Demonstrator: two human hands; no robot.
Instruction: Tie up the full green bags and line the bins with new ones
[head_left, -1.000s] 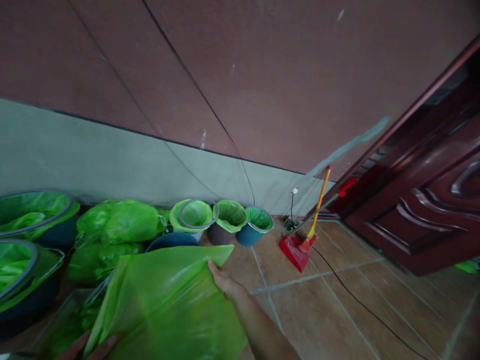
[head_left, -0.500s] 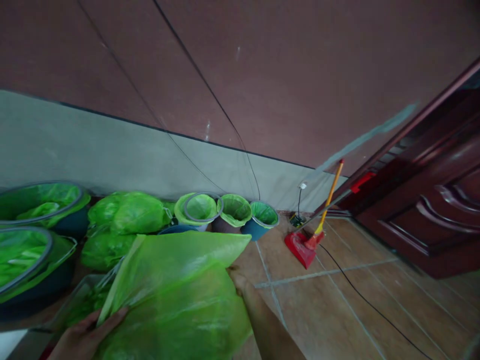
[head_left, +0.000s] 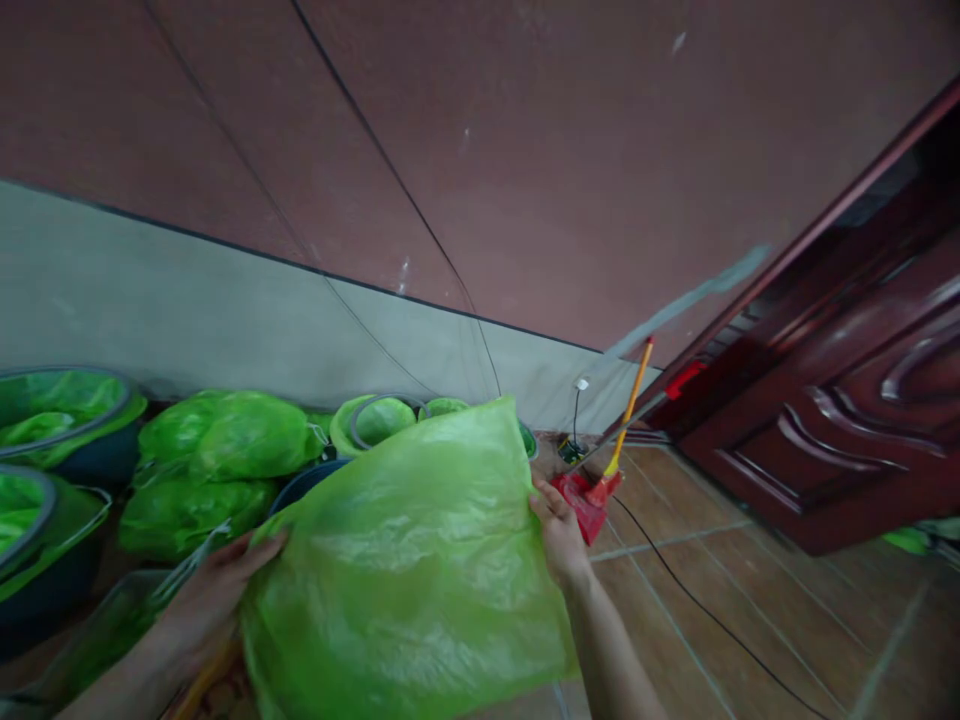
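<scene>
A translucent green plastic bag point(head_left: 405, 570) is spread out in front of me, held up between both hands. My left hand point(head_left: 225, 580) pinches its left edge, thumb on the near face. At the upper right edge my right hand point(head_left: 556, 525) grips the plastic, its fingers closed around the side. The bag looks flat, with light creases across it. Behind it, green-lined bins point(head_left: 375, 420) are partly covered by the plastic.
Left of the bag are large lined bins point(head_left: 82, 460) and full green bags point(head_left: 240, 435) along the wall. A red dustpan point(head_left: 581, 505) and a broom with a yellow-orange handle point(head_left: 634, 400) stand near the dark red door point(head_left: 840, 430). A black cable point(head_left: 694, 595) crosses the tiled floor.
The bag has been lifted and spread wider. My right hand has moved up and right to its upper right edge; my left hand has moved up and right. The view has shifted slightly right.
</scene>
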